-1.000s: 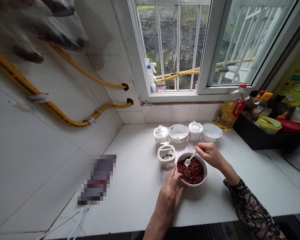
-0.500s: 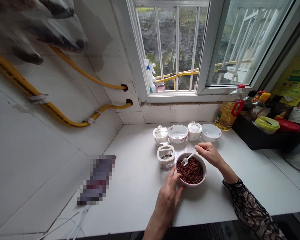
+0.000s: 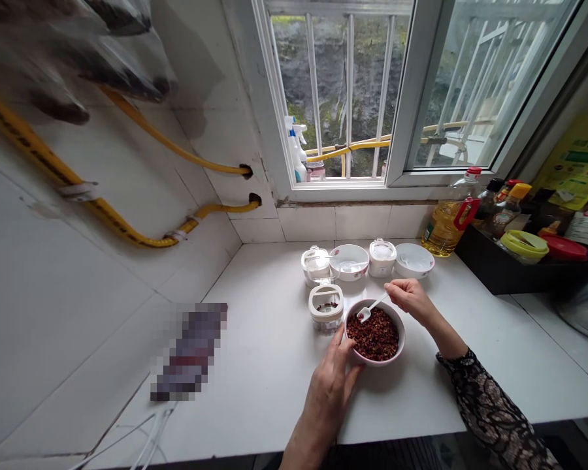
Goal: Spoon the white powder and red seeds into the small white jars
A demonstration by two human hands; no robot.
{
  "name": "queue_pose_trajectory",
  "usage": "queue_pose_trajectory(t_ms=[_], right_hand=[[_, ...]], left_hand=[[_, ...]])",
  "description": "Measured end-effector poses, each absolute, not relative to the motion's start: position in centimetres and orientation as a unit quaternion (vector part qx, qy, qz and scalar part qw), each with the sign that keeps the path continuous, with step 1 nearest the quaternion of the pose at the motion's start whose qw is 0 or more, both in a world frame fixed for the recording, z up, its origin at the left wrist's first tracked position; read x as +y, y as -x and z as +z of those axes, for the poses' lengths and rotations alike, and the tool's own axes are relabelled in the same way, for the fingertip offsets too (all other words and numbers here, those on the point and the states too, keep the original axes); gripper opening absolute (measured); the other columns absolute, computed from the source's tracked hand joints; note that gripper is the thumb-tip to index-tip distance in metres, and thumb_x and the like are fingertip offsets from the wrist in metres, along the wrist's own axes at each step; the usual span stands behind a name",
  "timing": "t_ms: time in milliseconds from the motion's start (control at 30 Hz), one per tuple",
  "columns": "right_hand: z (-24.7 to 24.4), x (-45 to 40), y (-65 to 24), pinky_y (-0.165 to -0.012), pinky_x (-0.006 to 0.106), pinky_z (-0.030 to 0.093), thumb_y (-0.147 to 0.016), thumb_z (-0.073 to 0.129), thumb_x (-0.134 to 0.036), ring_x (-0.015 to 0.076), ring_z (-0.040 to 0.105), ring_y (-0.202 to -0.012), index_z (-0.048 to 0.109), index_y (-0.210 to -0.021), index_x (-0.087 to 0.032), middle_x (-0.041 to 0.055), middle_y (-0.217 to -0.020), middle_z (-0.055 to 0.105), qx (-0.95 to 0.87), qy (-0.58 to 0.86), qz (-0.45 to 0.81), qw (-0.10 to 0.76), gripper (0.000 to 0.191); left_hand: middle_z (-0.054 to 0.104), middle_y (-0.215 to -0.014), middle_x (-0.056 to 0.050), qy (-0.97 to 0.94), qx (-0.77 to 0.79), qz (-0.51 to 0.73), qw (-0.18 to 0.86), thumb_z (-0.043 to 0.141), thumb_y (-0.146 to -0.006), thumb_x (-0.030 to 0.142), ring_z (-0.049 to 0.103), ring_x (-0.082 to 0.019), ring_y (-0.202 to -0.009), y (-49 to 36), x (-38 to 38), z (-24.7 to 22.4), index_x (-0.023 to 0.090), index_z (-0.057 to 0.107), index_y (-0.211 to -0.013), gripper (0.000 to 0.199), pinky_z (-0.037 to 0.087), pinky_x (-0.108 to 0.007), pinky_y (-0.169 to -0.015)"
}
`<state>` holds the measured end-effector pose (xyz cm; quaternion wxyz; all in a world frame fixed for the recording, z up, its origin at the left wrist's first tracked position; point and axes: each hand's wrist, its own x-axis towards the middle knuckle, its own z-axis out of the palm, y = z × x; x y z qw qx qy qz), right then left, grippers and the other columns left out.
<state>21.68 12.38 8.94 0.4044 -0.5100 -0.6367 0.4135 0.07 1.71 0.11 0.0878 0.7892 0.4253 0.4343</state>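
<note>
A bowl full of dark red, peppercorn-like spice stands on the white counter. My left hand grips its left rim, thumb toward the near side. Between the fingertips of my right hand is the handle of a small white spoon, tilted over the spice with a few grains in its scoop. Just left of the bowl, an open clear jar with a white rim has some of the same spice inside. Its lid seems to be flipped up at the back.
Behind stand two white-lidded jars and two white bowls, each with a small spoon. An oil bottle and a black box of condiments are at right. A pixelated object with white cables lies left.
Almost nothing differs. The view has shifted very slightly, and both hands keep their hold on the bowl and the spoon.
</note>
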Motion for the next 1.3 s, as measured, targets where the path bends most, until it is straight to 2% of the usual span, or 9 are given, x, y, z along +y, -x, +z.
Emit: queue_pose_trajectory(t_ms=[200,333,500,633,700,800,933,1067,1300], right_hand=[[9.0,12.4,-21.3,-0.037,0.024,0.019,-0.073,0.062,-0.064,0.0073,0.029,-0.039,0.043,-0.048,-0.022,-0.0052,-0.043,0.037,-0.607,0.517,0.436,0.417,0.053],[9.6,11.9,-19.8,-0.041,0.025,0.024,-0.080,0.057,-0.069,0.0090,0.031,-0.042,0.043,-0.051,-0.022,-0.0048,-0.044,0.038,-0.619,0.494,0.403,0.458,0.056],[9.8,10.4,-17.2,-0.055,0.027,0.037,-0.098,0.046,-0.052,0.0132,0.043,-0.052,0.049,-0.064,-0.022,-0.0024,-0.055,0.048,-0.691,0.457,0.191,0.526,0.046],[9.3,9.7,-16.0,-0.073,0.032,0.041,-0.103,0.043,-0.029,0.0145,0.051,-0.058,0.054,-0.073,-0.021,0.0003,-0.063,0.059,-0.815,0.356,-0.029,0.456,0.032],[9.3,9.7,-16.0,-0.076,0.033,0.041,-0.102,0.044,-0.024,0.0142,0.051,-0.058,0.055,-0.076,-0.020,0.0003,-0.065,0.061,-0.843,0.318,-0.075,0.427,0.029],[9.6,9.9,-16.8,-0.074,0.033,0.041,-0.102,0.044,-0.023,0.0141,0.049,-0.057,0.054,-0.074,-0.021,-0.0005,-0.063,0.059,-0.823,0.333,-0.063,0.455,0.030],[9.9,10.5,-19.3,-0.060,0.029,0.039,-0.099,0.046,-0.032,0.0149,0.046,-0.056,0.045,-0.062,-0.023,-0.0010,-0.056,0.050,-0.763,0.426,0.035,0.485,0.038],[9.4,11.2,-21.1,-0.050,0.027,0.030,-0.095,0.045,-0.042,0.0117,0.036,-0.049,0.033,-0.056,-0.023,-0.0034,-0.050,0.038,-0.751,0.482,0.137,0.431,0.045],[8.6,11.1,-20.2,-0.051,0.027,0.025,-0.090,0.043,-0.042,0.0105,0.030,-0.050,0.027,-0.054,-0.022,-0.0038,-0.049,0.033,-0.777,0.490,0.182,0.350,0.044]], left_hand=[[0.051,-0.147,-0.021,-0.788,0.426,0.436,0.084,0.052,-0.092,0.008,0.054,-0.028,-0.135,-0.1,1.7,0.3,0.021,0.043,-0.131,0.042,0.057,-0.041,-0.099],[0.050,-0.148,-0.022,-0.792,0.423,0.432,0.087,0.050,-0.093,0.008,0.053,-0.028,-0.135,-0.1,1.8,0.3,0.021,0.042,-0.132,0.042,0.057,-0.041,-0.100],[0.053,-0.144,-0.023,-0.787,0.430,0.437,0.069,0.050,-0.093,0.009,0.055,-0.029,-0.133,-0.2,1.8,0.0,0.020,0.043,-0.131,0.040,0.058,-0.041,-0.097],[0.053,-0.145,-0.022,-0.788,0.428,0.436,0.073,0.051,-0.092,0.008,0.055,-0.028,-0.133,-0.2,1.8,0.0,0.020,0.042,-0.132,0.043,0.057,-0.041,-0.099],[0.053,-0.146,-0.020,-0.787,0.430,0.436,0.077,0.052,-0.092,0.008,0.054,-0.028,-0.134,-0.2,1.9,0.0,0.021,0.042,-0.133,0.045,0.057,-0.041,-0.100],[0.053,-0.146,-0.019,-0.787,0.430,0.435,0.074,0.052,-0.092,0.008,0.055,-0.028,-0.134,-0.1,1.9,0.1,0.022,0.042,-0.133,0.045,0.057,-0.042,-0.099],[0.053,-0.146,-0.020,-0.788,0.428,0.436,0.077,0.052,-0.092,0.009,0.055,-0.028,-0.133,-0.1,1.8,0.3,0.022,0.043,-0.132,0.043,0.057,-0.042,-0.099],[0.052,-0.147,-0.020,-0.790,0.429,0.431,0.080,0.051,-0.092,0.008,0.054,-0.028,-0.134,-0.1,1.8,0.3,0.022,0.042,-0.133,0.043,0.057,-0.041,-0.099],[0.052,-0.146,-0.020,-0.789,0.425,0.435,0.088,0.051,-0.094,0.010,0.054,-0.028,-0.134,-0.1,1.8,-0.1,0.021,0.042,-0.132,0.041,0.057,-0.039,-0.099]])
